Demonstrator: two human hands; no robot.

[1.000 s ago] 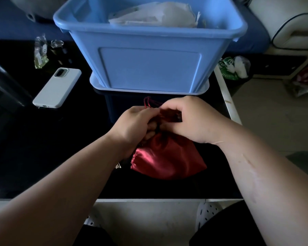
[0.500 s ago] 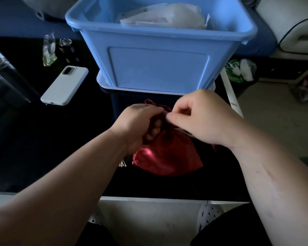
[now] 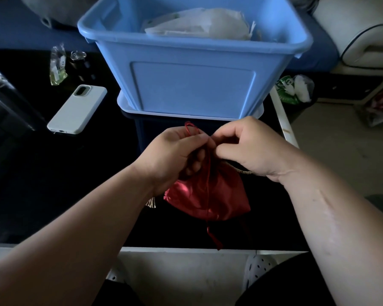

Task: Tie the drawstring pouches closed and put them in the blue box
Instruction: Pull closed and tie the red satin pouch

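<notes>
Wide black table (image 3: pixel 53 195), and at its far side sits the blue box (image 3: pixel 192 85), open-topped with pale bags (image 3: pixel 199 25) already inside, parked close so the drop is short. In front of it, both hands meet over the red pouch (image 3: pixel 208 195), which lies on the table just short of the box. The left hand (image 3: pixel 175 155) curls round the gathered neck, anchoring it; the right hand (image 3: pixel 252 146) pinches the cord (image 3: pixel 208 184) at thumb and forefinger, looking ready to cinch a knot. One loose end trails toward the near edge. A phone (image 3: pixel 76 109) lies off left.
</notes>
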